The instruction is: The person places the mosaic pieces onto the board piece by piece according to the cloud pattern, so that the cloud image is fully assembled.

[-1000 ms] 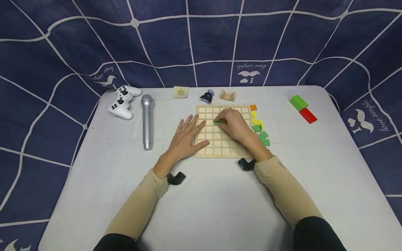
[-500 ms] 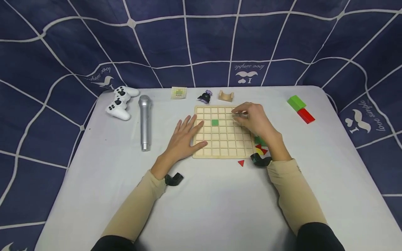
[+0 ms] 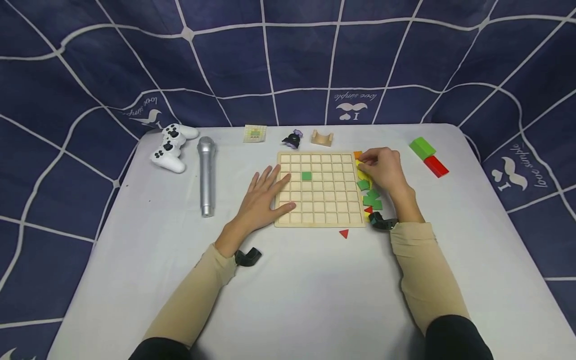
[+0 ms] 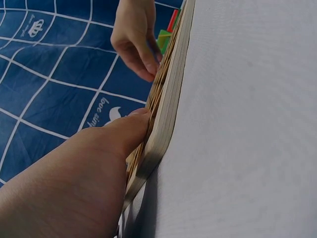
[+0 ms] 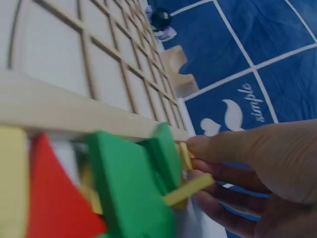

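A wooden grid board (image 3: 319, 220) (image 4: 166, 114) (image 5: 74, 111) lies on the white table (image 3: 292, 290), with one green square tile (image 3: 306, 176) seated in a cell. My left hand (image 3: 265, 192) (image 4: 84, 168) rests flat on the board's left edge, fingers straight. Beside the board's right edge my right hand (image 3: 375, 162) (image 5: 208, 168) reaches into a row of loose tiles and pinches a yellow tile (image 3: 361, 165) (image 5: 188, 191). Green tiles (image 3: 371, 196) (image 5: 129, 193) and a red triangle (image 5: 54, 198) lie near the wrist.
A white game controller (image 3: 171, 147) and silver microphone (image 3: 206, 175) lie at the left. A small card (image 3: 254, 133), a dark figurine (image 3: 292, 140) and a wooden arch block (image 3: 322, 137) sit behind the board. Green and red blocks (image 3: 429, 155) lie far right; a red triangle (image 3: 344, 233) lies in front.
My right hand let go of the green tile in the grid, then moved right off the board to the loose tiles and took hold of a yellow one. The left hand stayed put.
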{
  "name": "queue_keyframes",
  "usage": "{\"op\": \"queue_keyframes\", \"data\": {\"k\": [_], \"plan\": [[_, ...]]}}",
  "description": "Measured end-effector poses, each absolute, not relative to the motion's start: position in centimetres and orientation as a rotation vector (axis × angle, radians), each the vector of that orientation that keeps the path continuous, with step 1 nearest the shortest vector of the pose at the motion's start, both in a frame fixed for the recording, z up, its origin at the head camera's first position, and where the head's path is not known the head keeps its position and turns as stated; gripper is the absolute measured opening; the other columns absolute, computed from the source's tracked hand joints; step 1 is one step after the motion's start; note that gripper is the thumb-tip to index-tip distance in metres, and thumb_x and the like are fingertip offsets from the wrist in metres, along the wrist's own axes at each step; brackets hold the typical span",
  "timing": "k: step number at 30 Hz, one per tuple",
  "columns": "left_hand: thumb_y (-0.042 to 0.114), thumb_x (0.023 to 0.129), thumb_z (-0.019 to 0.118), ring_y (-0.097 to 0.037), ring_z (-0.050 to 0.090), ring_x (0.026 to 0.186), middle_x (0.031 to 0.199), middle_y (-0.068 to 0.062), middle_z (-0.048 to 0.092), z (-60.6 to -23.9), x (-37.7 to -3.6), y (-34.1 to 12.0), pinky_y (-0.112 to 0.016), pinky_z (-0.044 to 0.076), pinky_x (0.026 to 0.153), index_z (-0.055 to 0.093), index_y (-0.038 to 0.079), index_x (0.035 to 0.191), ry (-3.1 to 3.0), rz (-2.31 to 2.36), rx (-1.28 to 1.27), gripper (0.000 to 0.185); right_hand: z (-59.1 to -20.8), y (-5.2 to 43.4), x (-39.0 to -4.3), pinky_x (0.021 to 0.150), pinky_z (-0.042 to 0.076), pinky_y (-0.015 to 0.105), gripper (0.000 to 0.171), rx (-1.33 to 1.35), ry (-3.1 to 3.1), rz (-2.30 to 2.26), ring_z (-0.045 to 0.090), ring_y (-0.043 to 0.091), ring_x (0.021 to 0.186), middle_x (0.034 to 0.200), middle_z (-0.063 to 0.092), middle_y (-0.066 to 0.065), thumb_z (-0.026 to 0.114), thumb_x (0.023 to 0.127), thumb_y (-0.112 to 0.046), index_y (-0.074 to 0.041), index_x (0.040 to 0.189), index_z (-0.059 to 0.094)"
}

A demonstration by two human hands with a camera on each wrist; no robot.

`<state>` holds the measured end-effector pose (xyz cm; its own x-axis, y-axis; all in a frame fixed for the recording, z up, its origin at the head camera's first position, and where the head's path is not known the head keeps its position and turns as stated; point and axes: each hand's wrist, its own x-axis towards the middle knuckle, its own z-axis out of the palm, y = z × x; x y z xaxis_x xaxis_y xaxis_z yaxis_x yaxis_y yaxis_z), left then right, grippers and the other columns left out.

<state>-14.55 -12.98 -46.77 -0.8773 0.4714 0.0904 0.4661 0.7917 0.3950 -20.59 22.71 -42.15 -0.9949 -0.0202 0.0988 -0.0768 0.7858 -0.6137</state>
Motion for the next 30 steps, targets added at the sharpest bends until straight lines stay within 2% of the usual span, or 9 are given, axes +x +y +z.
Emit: {"op": "queue_keyframes", "data": {"k": [5,11,17,26,30], "plan": [[0.066,0.099,0.059,-0.031,0.005,0.166,0.178,-0.008,0.012,-46.8,-14.8,-13.0,-0.052,-0.003,0.134,0.032,0.023,0.167,2.963,0.646,0.778,0.085,-42.6,22.5,-20.8,0.072,0.049,0.022,0.017,0.040,-2.844,1.018,0.072,0.029,0.084,0.093,0.077,0.020,0.083,0.088,-0.003,0.003,0.103,0.078],[0.065,0.099,0.060,-0.032,0.006,0.166,0.178,-0.010,0.014,-46.7,-14.5,-12.9,-0.054,-0.002,0.134,0.033,0.022,0.167,2.959,0.667,0.781,0.084,-42.7,22.7,-20.8,0.067,0.045,0.009,0.023,-0.034,-2.842,1.144,0.066,0.020,0.083,0.100,0.074,0.019,0.083,0.088,-0.002,0.000,0.109,0.074],[0.065,0.099,0.060,-0.033,0.006,0.165,0.178,-0.010,0.014,-46.7,-14.5,-12.8,-0.054,-0.001,0.134,0.034,0.022,0.167,2.961,0.655,0.782,0.085,-42.4,22.7,-20.4,0.071,0.048,0.016,0.024,-0.060,-2.881,1.154,0.068,0.023,0.089,0.104,0.075,0.017,0.080,0.091,-0.004,-0.006,0.115,0.079],[0.065,0.099,0.058,-0.032,0.006,0.166,0.178,-0.010,0.013,-46.5,-14.5,-12.8,-0.053,-0.001,0.134,0.032,0.022,0.167,2.959,0.626,0.776,0.085,-41.0,21.2,-19.9,0.065,0.046,0.014,0.013,0.038,-2.786,1.132,0.069,0.024,0.081,0.093,0.076,0.017,0.076,0.091,-0.005,-0.002,0.103,0.079],[0.065,0.099,0.058,-0.032,0.005,0.166,0.178,-0.009,0.012,-46.5,-14.4,-13.0,-0.053,-0.002,0.134,0.033,0.023,0.167,2.960,0.634,0.763,0.084,-40.4,18.8,-20.3,0.072,0.049,0.023,0.009,0.164,-2.780,1.164,0.072,0.026,0.079,0.089,0.077,0.016,0.077,0.092,-0.007,-0.002,0.098,0.079]]}}
